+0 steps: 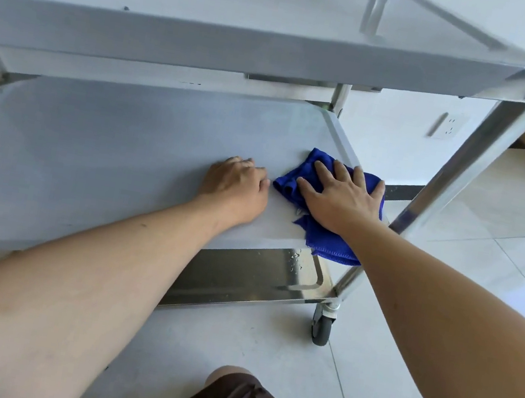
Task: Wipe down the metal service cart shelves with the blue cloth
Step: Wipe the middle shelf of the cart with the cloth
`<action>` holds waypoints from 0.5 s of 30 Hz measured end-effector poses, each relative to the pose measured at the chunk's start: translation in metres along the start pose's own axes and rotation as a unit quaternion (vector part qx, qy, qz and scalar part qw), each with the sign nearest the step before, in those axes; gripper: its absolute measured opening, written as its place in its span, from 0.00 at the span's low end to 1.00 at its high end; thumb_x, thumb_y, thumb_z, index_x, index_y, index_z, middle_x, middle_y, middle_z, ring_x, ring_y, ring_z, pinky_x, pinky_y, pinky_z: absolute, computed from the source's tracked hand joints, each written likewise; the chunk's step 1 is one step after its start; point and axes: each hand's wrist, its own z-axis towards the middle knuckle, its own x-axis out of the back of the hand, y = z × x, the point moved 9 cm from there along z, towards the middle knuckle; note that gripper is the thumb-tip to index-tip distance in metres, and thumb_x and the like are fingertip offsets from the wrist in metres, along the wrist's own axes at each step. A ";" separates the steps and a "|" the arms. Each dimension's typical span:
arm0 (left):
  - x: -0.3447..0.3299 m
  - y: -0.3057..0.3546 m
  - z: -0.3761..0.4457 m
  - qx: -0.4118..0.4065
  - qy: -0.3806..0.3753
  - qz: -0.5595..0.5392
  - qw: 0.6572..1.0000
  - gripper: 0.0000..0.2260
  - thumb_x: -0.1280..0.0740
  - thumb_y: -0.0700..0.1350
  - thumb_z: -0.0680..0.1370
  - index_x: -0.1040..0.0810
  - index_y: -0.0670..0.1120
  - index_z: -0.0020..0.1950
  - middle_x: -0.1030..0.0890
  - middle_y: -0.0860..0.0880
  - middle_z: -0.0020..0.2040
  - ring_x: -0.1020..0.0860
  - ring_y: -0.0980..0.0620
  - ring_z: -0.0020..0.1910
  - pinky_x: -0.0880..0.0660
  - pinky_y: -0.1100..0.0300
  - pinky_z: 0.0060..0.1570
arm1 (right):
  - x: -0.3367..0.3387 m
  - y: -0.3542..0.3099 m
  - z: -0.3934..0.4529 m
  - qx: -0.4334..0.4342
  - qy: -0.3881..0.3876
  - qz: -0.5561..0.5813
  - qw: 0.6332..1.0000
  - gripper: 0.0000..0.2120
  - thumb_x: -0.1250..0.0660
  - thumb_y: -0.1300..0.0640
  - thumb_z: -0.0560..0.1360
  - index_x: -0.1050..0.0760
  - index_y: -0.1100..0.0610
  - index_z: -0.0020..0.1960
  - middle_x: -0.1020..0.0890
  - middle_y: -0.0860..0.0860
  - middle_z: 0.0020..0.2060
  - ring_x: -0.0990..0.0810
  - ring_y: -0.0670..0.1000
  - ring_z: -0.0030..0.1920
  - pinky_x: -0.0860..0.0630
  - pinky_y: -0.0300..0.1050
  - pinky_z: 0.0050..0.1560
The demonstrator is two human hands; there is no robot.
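3 shelves on cart point(493, 140). 1 blue cloth point(324, 233) at 3 o'clock on middle shelf point(88, 149), draping its near edge. Right hand point(341, 198) flat on cloth, fingers spread. Left hand point(235, 187) rests on shelf, fingers curled, empty. 1 caster point(322, 327) at 5 o'clock.
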 end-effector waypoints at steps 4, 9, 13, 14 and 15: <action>0.006 -0.011 -0.010 0.003 -0.047 0.015 0.999 0.17 0.49 0.53 0.82 0.24 0.49 0.57 0.25 0.46 0.66 0.31 0.43 0.66 0.33 0.51 0.64 | -0.001 -0.012 -0.018 -0.010 -0.015 0.008 1.000 0.36 0.61 0.27 0.74 0.46 0.38 0.78 0.43 0.46 0.80 0.53 0.60 0.80 0.62 0.74 0.72; 0.044 -0.067 -0.045 0.039 0.013 0.016 0.999 0.17 0.47 0.53 0.81 0.24 0.47 0.60 0.22 0.48 0.61 0.28 0.44 0.62 0.30 0.50 0.61 | -0.003 -0.054 -0.028 -0.001 -0.027 0.010 1.000 0.38 0.61 0.25 0.72 0.47 0.38 0.79 0.43 0.48 0.80 0.52 0.61 0.79 0.61 0.75 0.72; 0.074 -0.127 -0.087 0.076 0.058 0.012 0.995 0.17 0.45 0.53 0.81 0.23 0.46 0.61 0.21 0.47 0.61 0.27 0.43 0.63 0.28 0.50 0.60 | -0.008 -0.118 -0.034 0.039 -0.033 0.005 0.999 0.38 0.61 0.25 0.73 0.48 0.38 0.79 0.43 0.48 0.80 0.52 0.61 0.79 0.59 0.75 0.71; 0.082 -0.141 -0.100 0.081 0.074 0.014 0.994 0.17 0.44 0.53 0.81 0.22 0.45 0.59 0.20 0.47 0.60 0.26 0.43 0.61 0.27 0.49 0.59 | -0.009 -0.137 -0.036 0.052 -0.034 0.003 0.998 0.37 0.60 0.25 0.73 0.48 0.38 0.79 0.43 0.48 0.80 0.52 0.61 0.79 0.59 0.75 0.71; 0.090 -0.157 -0.114 0.087 0.090 0.014 0.992 0.16 0.43 0.52 0.81 0.21 0.44 0.58 0.20 0.46 0.59 0.26 0.43 0.60 0.26 0.49 0.57 | -0.010 -0.157 -0.038 0.065 -0.037 0.003 0.997 0.37 0.60 0.26 0.73 0.48 0.38 0.79 0.43 0.48 0.80 0.52 0.62 0.79 0.59 0.75 0.71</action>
